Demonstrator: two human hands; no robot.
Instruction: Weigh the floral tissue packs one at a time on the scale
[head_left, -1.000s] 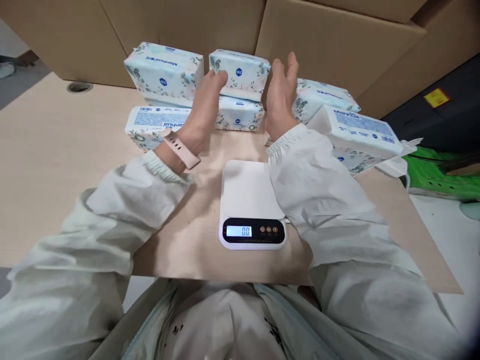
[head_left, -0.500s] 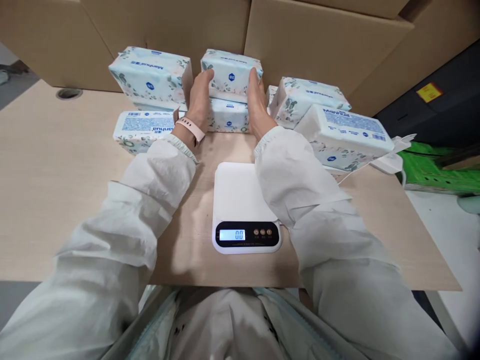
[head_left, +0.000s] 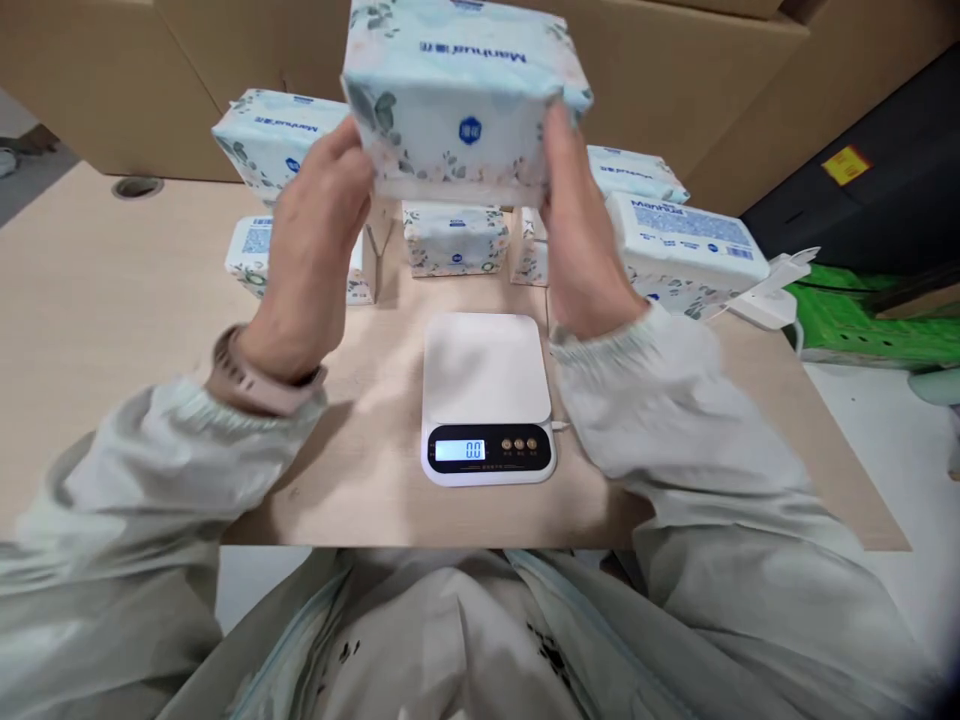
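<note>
A pale blue and white tissue pack (head_left: 465, 110) with a leaf print is held up between my two hands, above the far part of the table. My left hand (head_left: 319, 230) grips its left end, with a pink band on the wrist. Against its right end presses my right hand (head_left: 581, 220), the thumb on the front face. Below the lifted pack stands another tissue pack (head_left: 456, 240) on the table. Nearer to me lies a white digital scale (head_left: 486, 370) with its plate bare and its display (head_left: 460, 450) reading 0.0.
More tissue packs stand at the left (head_left: 262, 140) and at the right (head_left: 682, 240). Tall cardboard boxes (head_left: 225, 60) wall off the table's back. A white power strip (head_left: 772, 305) lies at the right edge, near a green crate (head_left: 855, 325). A cable hole (head_left: 137, 188) is at the far left.
Both hands have lifted the upper tissue pack off the lower one and brought it up and closer to me. The scale display still reads 0.0.
</note>
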